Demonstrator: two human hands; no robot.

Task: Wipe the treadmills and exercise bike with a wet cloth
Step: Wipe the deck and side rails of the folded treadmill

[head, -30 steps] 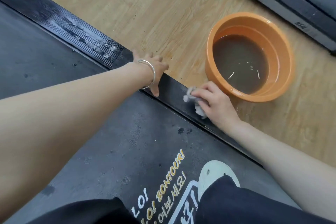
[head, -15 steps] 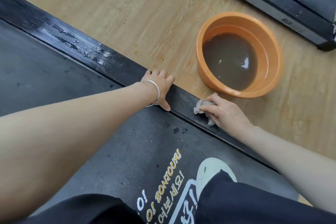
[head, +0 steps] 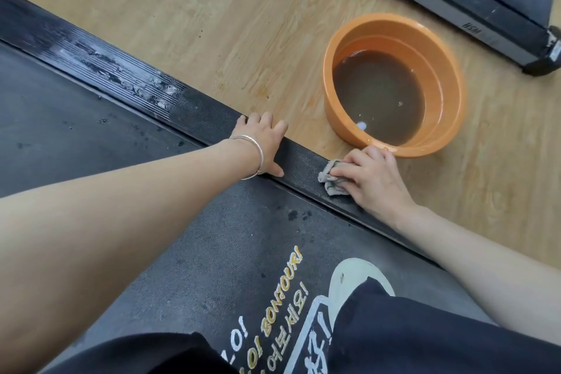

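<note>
Grey cloth (head: 332, 181) under my fingers (head: 349, 171), crumpled and damp-looking. Side rail (head: 206, 118) matt black plastic, ribbed with wet sheen farther up. Belt (head: 188, 252) rough matt. Basin (head: 449, 76) glossy orange plastic. Floor (head: 243, 24) wood-grain. Bracelet (head: 253, 149) shiny metal.

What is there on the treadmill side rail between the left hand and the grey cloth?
In the head view, nothing lies there: only a bare stretch of the black side rail separates the left hand from the grey cloth, which the right hand presses down.
</note>
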